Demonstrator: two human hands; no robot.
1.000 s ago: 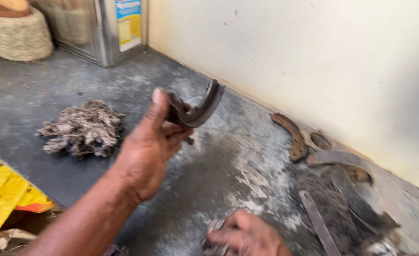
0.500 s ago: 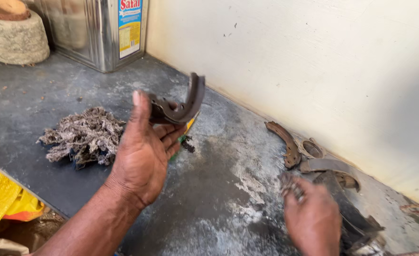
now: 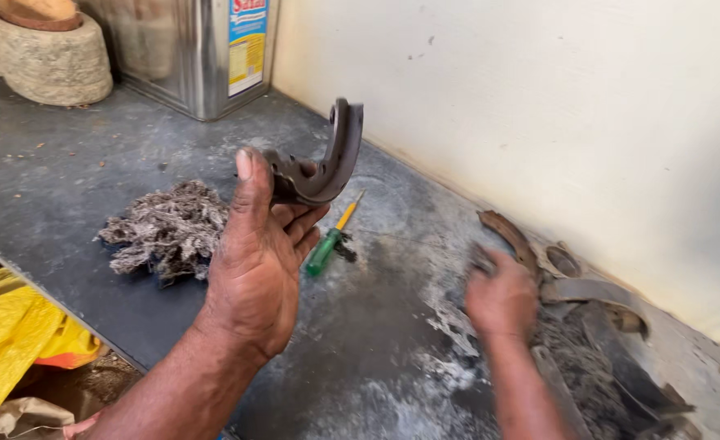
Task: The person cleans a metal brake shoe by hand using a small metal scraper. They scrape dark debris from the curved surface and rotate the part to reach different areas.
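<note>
— Hands first, please: what does each one do?

— Left hand [image 3: 254, 269] is raised above the counter [image 3: 66, 155] and holds a curved, rusty brake shoe [image 3: 327, 159]. The thumb lies along the near side of the part and the fingers close around its lower end, so the arc of the shoe stands up and bends toward the wall [image 3: 539, 106]. The right hand [image 3: 502, 297] is lower and to the right. It is blurred, so I cannot tell if it is open or closed, or if it holds something.

— What is near the right hand?

— It is over a heap of worn metal parts [image 3: 588, 293] lying against the foot of the wall: more curved shoes, one of them [image 3: 510, 236] just behind the hand, and some ring-shaped pieces. Grey dust and scrapings [image 3: 449, 326] cover the counter around that place.

— And under the left hand?

— A screwdriver [image 3: 331, 240] with a green handle and a yellow part lies flat on the counter, below the held shoe and apart from it. To the left of it is a bundle of grey cotton waste [image 3: 168, 228], also on the counter.

— Anything at the back?

— A square metal tin [image 3: 189, 49] with a coloured label stands in the corner, and beside it a round stone base [image 3: 50, 61] with a brown object on top. At the lower left, beyond the counter edge, I see a yellow bag [image 3: 9, 342].
</note>
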